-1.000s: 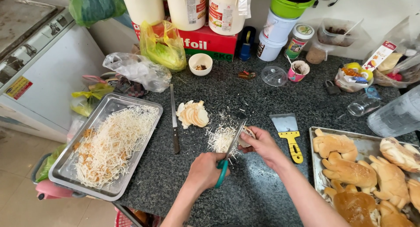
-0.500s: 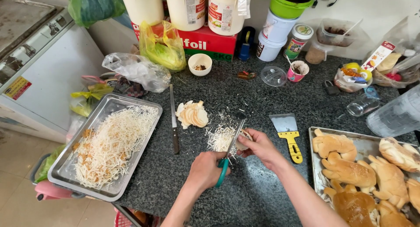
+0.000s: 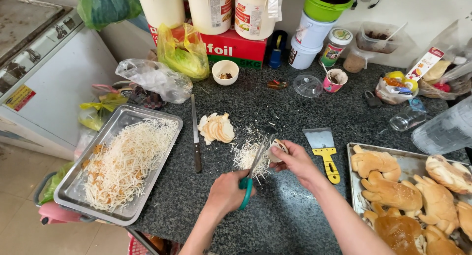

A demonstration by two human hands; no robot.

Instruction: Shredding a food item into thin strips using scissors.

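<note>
My left hand (image 3: 227, 193) grips teal-handled scissors (image 3: 253, 169), blades pointing up and away. My right hand (image 3: 295, 161) pinches a small pale slice (image 3: 279, 147) right at the blades. Under both hands lies a loose heap of fine white shreds (image 3: 246, 155) on the dark speckled counter (image 3: 275, 220). A fan of thin pale slices (image 3: 216, 129) lies just beyond, next to a long knife (image 3: 195, 135).
A metal tray (image 3: 73, 193) of white shreds sits at the left counter edge. A yellow-handled scraper (image 3: 323, 147) lies right of my hands. Another tray (image 3: 355, 152) with shaped bread rolls stands at right. Tubs, bags, a red box and small cups crowd the back.
The scissor blades have closed slightly on the slice and my right hand has shifted a little; the shred heap stays in place.
</note>
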